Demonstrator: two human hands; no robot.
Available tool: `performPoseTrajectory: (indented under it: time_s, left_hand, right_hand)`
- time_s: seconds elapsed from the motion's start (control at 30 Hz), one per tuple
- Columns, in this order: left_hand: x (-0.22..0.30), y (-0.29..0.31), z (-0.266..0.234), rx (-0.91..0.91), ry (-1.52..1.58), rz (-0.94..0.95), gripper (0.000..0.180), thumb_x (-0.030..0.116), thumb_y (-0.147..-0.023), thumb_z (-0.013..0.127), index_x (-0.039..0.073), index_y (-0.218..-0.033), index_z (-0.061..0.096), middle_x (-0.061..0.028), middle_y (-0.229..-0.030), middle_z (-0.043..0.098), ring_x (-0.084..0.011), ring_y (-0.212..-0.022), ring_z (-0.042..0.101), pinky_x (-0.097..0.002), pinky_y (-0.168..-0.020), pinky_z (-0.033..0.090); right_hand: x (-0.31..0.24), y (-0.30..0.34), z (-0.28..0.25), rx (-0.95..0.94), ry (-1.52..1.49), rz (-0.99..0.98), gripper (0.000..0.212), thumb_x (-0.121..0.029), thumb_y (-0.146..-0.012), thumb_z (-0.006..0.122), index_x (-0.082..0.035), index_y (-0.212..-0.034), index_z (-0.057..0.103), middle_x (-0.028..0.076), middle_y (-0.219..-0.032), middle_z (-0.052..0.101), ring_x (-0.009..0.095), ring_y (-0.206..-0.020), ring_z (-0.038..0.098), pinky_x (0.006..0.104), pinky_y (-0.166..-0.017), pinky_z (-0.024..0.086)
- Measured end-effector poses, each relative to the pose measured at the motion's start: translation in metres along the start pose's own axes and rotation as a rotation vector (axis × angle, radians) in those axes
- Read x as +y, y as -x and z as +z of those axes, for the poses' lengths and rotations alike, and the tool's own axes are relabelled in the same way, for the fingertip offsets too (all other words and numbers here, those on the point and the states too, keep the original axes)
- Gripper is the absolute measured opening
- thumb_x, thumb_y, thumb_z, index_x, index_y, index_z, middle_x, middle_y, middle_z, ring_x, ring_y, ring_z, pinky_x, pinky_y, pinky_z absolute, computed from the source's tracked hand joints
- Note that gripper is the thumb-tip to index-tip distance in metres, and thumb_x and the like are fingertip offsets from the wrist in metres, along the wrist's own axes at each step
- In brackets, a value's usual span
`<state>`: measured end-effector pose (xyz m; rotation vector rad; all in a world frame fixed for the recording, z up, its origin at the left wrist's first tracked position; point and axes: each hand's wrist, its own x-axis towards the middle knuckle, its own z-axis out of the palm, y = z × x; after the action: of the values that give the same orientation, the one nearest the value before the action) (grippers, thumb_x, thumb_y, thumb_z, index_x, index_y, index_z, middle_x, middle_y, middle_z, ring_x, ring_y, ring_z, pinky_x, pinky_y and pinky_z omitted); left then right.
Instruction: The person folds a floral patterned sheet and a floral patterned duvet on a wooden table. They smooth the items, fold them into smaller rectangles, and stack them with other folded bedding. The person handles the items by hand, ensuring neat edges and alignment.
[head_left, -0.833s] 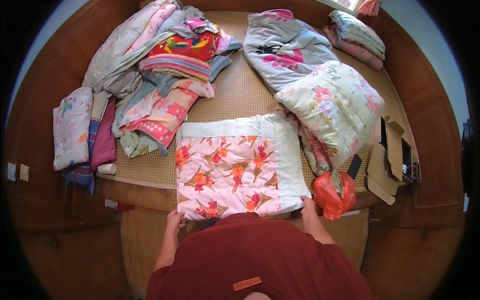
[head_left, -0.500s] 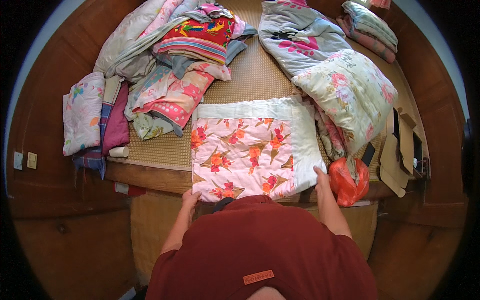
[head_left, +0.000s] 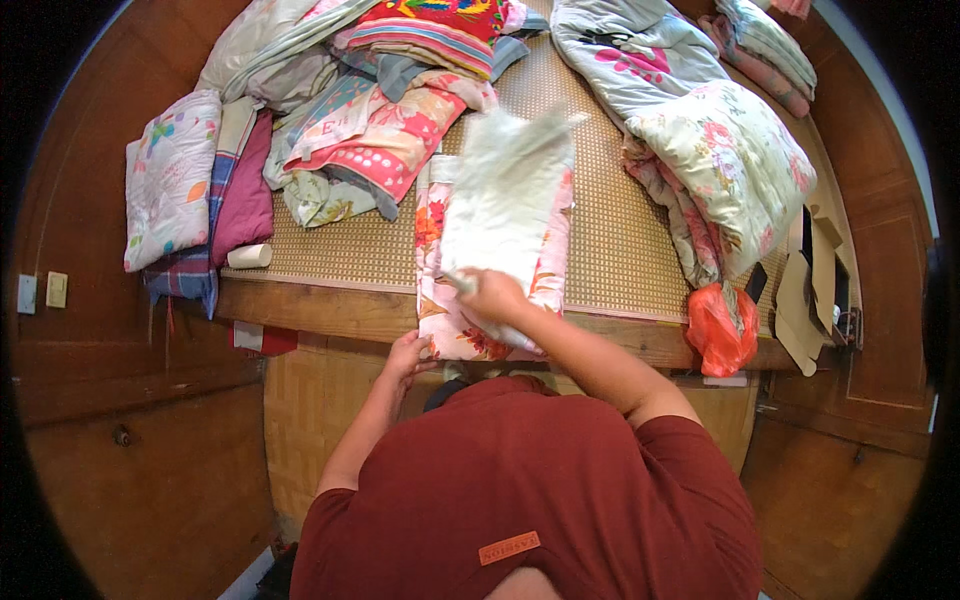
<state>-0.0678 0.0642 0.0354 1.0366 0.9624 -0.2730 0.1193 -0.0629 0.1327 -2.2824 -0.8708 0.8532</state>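
A pink quilt [head_left: 434, 305] with red and orange flowers and a white border lies at the front of a woven mat, doubled over on itself. Its white flap [head_left: 500, 200] is lifted over the floral part and blurred by motion. My right hand [head_left: 492, 298] reaches across to the left and is closed on the edge of that flap. At the near left corner, my left hand [head_left: 406, 356] pinches the quilt's edge, its fingertips partly hidden by the cloth.
Heaped bedding [head_left: 385, 140] covers the left of the woven mat [head_left: 600, 250]. A flowered comforter [head_left: 730, 170] lies right, beside a red plastic bag [head_left: 722, 325] and an open cardboard box [head_left: 800, 300]. Folded quilts [head_left: 175, 185] and a white roll [head_left: 250, 256] sit at the left edge.
My right hand has carried the quilt's right side up and over to the left, so the quilt is now narrower. My left hand stays at its near left corner.
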Motion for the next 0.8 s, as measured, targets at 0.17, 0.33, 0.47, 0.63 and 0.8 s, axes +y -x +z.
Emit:
performPoseTrajectory:
  time_s: [0.17,0.33,0.47,0.63,0.8]
  left_hand:
    - [-0.011,0.006,-0.005,0.017,0.21,-0.091,0.049,0.05,-0.088,0.037,0.011,-0.115,0.048,-0.0051,-0.103,0.058,-0.0241,-0.093,0.055,-0.0448,-0.08,0.044]
    - [-0.007,0.021,0.008,0.072,0.126,-0.053,0.047,0.044,-0.084,0.051,0.009,-0.116,0.048,-0.0072,-0.104,0.058,-0.0234,-0.096,0.054,-0.0429,-0.08,0.043]
    - [0.002,0.024,0.024,0.131,-0.032,0.072,0.04,0.025,-0.079,0.063,0.005,-0.112,0.051,-0.0074,-0.097,0.06,-0.0197,-0.089,0.057,-0.0361,-0.075,0.046]
    - [0.012,0.02,0.038,0.062,0.137,0.123,0.034,0.014,-0.076,0.062,0.001,-0.106,0.054,-0.0078,-0.094,0.061,-0.0175,-0.081,0.06,-0.0307,-0.069,0.049]
    - [0.005,0.033,0.036,-0.123,0.165,0.086,0.034,0.011,-0.076,0.06,-0.001,-0.108,0.054,-0.0088,-0.097,0.061,-0.0178,-0.082,0.06,-0.0307,-0.071,0.05]
  right_hand:
    - [0.003,0.022,0.047,-0.214,-0.087,-0.137,0.063,-0.039,-0.07,0.065,-0.008,-0.122,0.049,0.024,-0.115,0.051,0.036,-0.105,0.051,0.0375,-0.089,0.04]
    - [0.073,0.021,0.026,0.266,-0.082,0.032,0.05,-0.026,-0.071,0.067,-0.007,-0.115,0.053,0.017,-0.107,0.057,0.025,-0.086,0.059,0.0346,-0.077,0.047]
    - [0.145,0.031,0.005,0.373,-0.111,0.3,0.057,-0.025,-0.066,0.07,-0.005,-0.116,0.051,0.015,-0.101,0.06,0.025,-0.086,0.059,0.0341,-0.076,0.047]
    - [0.158,0.039,0.017,0.217,-0.761,0.494,0.064,-0.022,-0.068,0.071,-0.005,-0.123,0.044,0.011,-0.096,0.06,0.019,-0.077,0.06,0.03,-0.066,0.049]
    - [0.164,0.05,-0.013,0.023,-0.937,0.627,0.043,-0.02,-0.068,0.072,-0.007,-0.105,0.054,0.004,-0.081,0.06,0.012,-0.064,0.057,0.0269,-0.05,0.045]
